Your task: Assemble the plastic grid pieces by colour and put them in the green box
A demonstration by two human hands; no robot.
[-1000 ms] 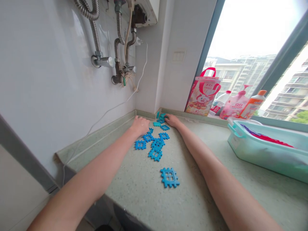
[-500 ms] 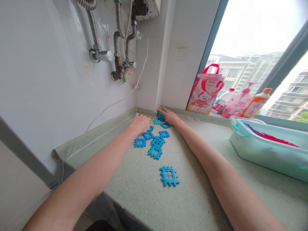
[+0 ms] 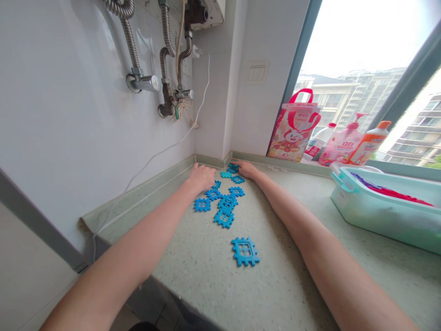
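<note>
Several blue interlocking toy tiles with notched edges and window-like grids lie on the counter, among them a row of overlapping tiles (image 3: 227, 202). My left hand (image 3: 202, 177) rests beside the far tiles at their left, its fingers loosely bent and partly hidden. A blue tile (image 3: 216, 184) shows just under its edge. At the far corner my right hand (image 3: 247, 169) has its fingers stretched out, touching a small heap of blue tiles (image 3: 233, 168). Left of that hand lies a lighter turquoise tile (image 3: 226, 174). One large blue tile (image 3: 245, 251) lies apart, nearest to me.
A pale green plastic bin (image 3: 379, 209) with red and purple contents stands at the right. On the window sill are a pink-handled bag (image 3: 292, 133) and several bottles, one a pump bottle (image 3: 341, 145). A white cable (image 3: 151, 158) hangs along the left wall below metal pipes.
A tile that stood upright at my right fingers in the corner now lies down, and those fingers are lower. My left hand has stayed in place. The view has shifted slightly.
</note>
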